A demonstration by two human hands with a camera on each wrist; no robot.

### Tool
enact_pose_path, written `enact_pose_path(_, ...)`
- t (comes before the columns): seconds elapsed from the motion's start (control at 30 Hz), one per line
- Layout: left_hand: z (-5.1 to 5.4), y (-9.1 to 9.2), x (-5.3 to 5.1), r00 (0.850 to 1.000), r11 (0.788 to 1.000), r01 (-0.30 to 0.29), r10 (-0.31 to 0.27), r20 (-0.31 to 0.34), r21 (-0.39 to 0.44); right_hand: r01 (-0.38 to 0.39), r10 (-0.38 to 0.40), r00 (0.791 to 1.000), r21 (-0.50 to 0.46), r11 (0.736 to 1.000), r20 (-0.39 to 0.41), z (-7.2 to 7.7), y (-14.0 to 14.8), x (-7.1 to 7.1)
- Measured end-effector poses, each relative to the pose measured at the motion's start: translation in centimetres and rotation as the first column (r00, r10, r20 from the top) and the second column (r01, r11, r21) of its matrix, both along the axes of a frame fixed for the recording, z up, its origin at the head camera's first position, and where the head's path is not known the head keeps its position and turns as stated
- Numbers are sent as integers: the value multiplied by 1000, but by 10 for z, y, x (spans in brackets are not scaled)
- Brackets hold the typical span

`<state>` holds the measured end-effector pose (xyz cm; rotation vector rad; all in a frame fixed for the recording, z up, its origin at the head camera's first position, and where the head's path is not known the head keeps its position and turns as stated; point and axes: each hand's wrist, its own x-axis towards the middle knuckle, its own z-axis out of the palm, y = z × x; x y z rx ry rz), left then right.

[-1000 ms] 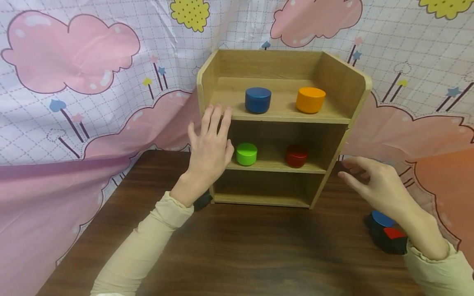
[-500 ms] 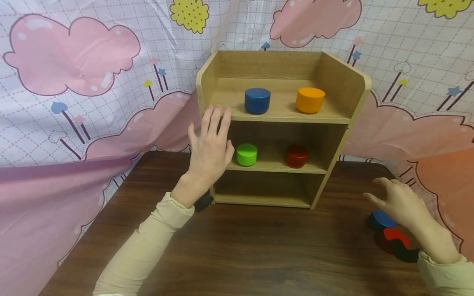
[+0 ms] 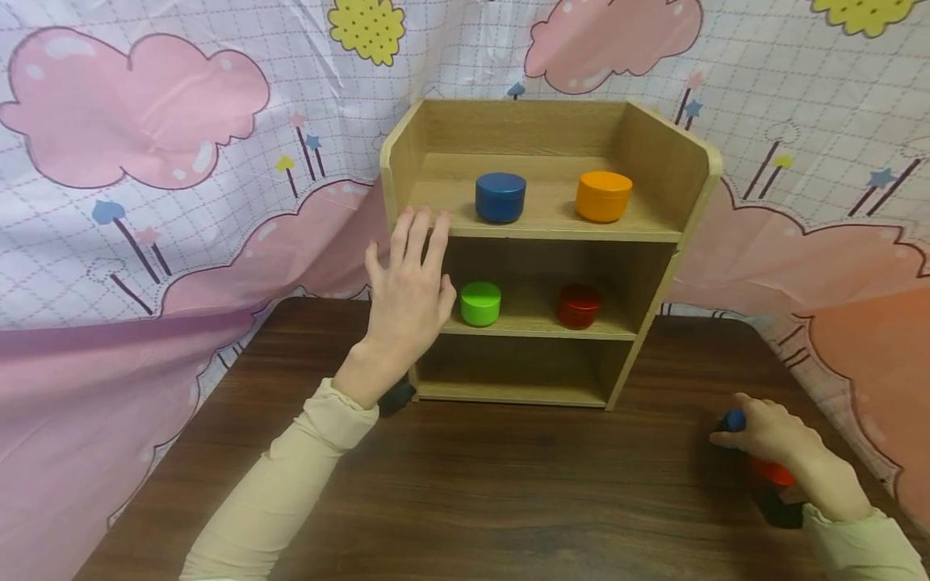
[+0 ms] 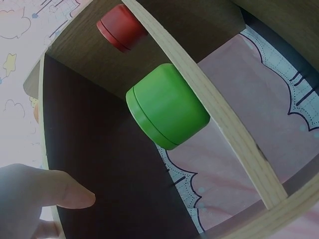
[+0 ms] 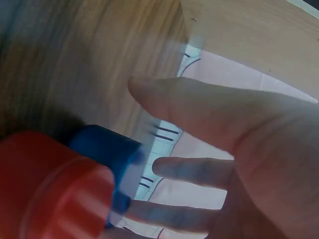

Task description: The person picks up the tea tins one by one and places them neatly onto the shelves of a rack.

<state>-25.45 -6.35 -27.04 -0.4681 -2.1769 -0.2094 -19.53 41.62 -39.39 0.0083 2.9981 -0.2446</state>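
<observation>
At the left, a cream fabric sleeve [image 3: 283, 476] leads toward 1 o'clock to the left hand [image 3: 405, 297], whose straight fingers lie apart over the left front edge of the pale wood-grain 3-tier shelf [image 3: 526, 127]; it grips no tin, and I cannot tell whether its fingertips press the shelf. At 3 o'clock from this hand, a round lime-green lidded tin [image 3: 480, 304] sits upright on the middle tier, near the thumb but not touching it. Between 1 and 2 o'clock from the hand, a round glossy blue lidded tin [image 3: 500, 198] stands upright on the top tier. Farther right, at 3 o'clock from the green tin, is a round dark-red lidded tin [image 3: 579, 307] on the same tier; a round orange lidded tin [image 3: 604, 196] stands at 3 o'clock from the blue.

Well right of the shelf, on the dark-brown wood-grain table [image 3: 545, 500], a 2nd round blue lidded tin [image 3: 734, 420] lies between 9 and 10 o'clock from the right hand [image 3: 779, 436], partly hidden by it. That hand's thumb and fingers are apart around this tin, the thumb clear of it; finger contact I cannot tell. A round bright-red lidded tin [image 3: 772, 471] shows at 6 o'clock, under the hand.
</observation>
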Motion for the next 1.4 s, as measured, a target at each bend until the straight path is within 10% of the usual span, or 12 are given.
enact_pose_path(0.83,0,0,0,1000,1000,16,-16,-11,18,27,-27,997,4,1000,-72,-14,6,-1)
enact_pose_path(1.4,-2,1,-2,1000,1000,12,-12,-8,15,-19,14,990,-37,999,-138,6,-10,-2)
